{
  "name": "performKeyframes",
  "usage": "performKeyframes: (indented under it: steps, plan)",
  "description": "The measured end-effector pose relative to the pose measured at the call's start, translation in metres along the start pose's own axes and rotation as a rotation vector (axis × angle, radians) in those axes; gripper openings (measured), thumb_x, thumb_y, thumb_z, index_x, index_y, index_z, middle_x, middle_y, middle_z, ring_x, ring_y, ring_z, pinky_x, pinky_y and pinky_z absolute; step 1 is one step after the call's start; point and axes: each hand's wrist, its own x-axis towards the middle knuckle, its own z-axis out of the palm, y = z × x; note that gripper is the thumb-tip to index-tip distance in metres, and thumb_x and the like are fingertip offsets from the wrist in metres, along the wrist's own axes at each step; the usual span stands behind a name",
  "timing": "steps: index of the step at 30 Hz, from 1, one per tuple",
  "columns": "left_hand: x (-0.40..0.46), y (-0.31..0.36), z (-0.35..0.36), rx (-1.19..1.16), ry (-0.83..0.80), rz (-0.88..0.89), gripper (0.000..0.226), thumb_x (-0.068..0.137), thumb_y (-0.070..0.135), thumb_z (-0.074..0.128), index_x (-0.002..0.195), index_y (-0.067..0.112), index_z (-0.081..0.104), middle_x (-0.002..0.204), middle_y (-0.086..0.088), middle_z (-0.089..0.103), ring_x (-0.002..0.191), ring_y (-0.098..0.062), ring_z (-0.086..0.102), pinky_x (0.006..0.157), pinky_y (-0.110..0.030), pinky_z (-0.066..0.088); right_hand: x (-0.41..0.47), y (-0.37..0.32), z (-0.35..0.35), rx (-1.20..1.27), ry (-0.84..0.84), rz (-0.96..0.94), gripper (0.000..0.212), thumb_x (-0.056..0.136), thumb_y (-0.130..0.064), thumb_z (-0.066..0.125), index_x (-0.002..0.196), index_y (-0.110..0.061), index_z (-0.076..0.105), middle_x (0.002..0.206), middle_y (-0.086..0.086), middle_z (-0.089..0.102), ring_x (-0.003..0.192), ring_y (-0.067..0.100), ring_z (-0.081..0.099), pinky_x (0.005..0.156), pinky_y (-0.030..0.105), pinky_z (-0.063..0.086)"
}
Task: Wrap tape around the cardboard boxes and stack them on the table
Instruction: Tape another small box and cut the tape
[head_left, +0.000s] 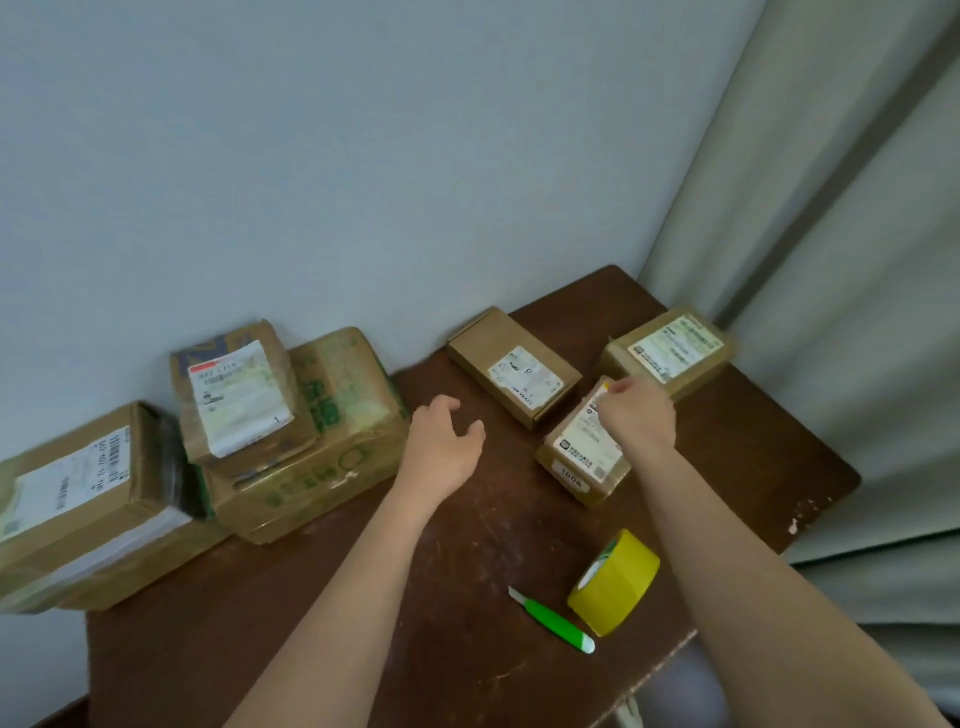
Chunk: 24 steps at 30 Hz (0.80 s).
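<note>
Scuffed wooden table (467, 597); cardboard boxes (511, 366)

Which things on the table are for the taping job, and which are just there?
For the job:
- small box under the right hand
- two more small boxes
- stacked boxes at the left
- yellow tape roll
- green cutter
- left hand, open, holding nothing

Just there:
- curtain
- wall

"1006" is printed on a small white sticker (573, 481) on the near side of the small box (582, 457). Other shipping labels are too blurred to be read.
</note>
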Motion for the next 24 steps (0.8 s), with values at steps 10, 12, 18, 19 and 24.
performKeyframes:
  steps: [10,12,18,19,24]
  plan:
    - [0.048,0.050,0.120,-0.403,0.003,-0.687,0.063,0.101,0.050,0.038,0.146,0.006,0.038,0.139,-0.016,0.047,0.114,-0.037,0.055,0.086,-0.048,0.056,0.081,0.069,-0.047,-0.329,-0.317,-0.118,0.026,0.094,-0.028,0.056,0.117,-0.017,0.061,0.118,0.009,0.060,0.109,0.031,0.060,0.091,0.042,0.052]
    - [0.047,0.054,0.133,-0.493,0.014,-0.794,0.063,0.102,0.052,0.035,0.148,0.009,0.033,0.138,-0.017,0.047,0.108,-0.037,0.057,0.084,-0.050,0.055,0.088,0.071,-0.050,-0.306,-0.370,-0.132,0.029,0.098,-0.029,0.053,0.122,-0.016,0.061,0.122,0.008,0.061,0.113,0.029,0.059,0.087,0.035,0.048]
    - [0.038,0.056,0.154,-0.671,-0.035,-0.886,0.060,0.105,0.050,0.026,0.145,0.007,0.036,0.128,-0.025,0.055,0.112,-0.043,0.058,0.084,-0.053,0.053,0.101,0.071,-0.046,-0.267,-0.451,-0.140,0.041,0.100,-0.034,0.053,0.135,-0.014,0.056,0.133,0.008,0.058,0.119,0.026,0.057,0.085,0.029,0.042]
    - [0.036,0.057,0.156,-0.696,-0.047,-0.874,0.060,0.105,0.049,0.025,0.145,0.006,0.037,0.129,-0.025,0.056,0.114,-0.044,0.058,0.083,-0.054,0.052,0.101,0.072,-0.045,-0.263,-0.451,-0.144,0.040,0.100,-0.033,0.053,0.135,-0.013,0.057,0.133,0.008,0.058,0.119,0.026,0.057,0.084,0.028,0.041]
    - [0.031,0.057,0.150,-0.740,-0.062,-0.831,0.057,0.106,0.049,0.026,0.143,0.009,0.042,0.135,-0.025,0.055,0.117,-0.046,0.057,0.090,-0.054,0.049,0.096,0.069,-0.045,-0.216,-0.443,-0.182,0.028,0.099,-0.030,0.054,0.122,-0.016,0.064,0.114,0.001,0.063,0.101,0.020,0.059,0.080,0.029,0.044]
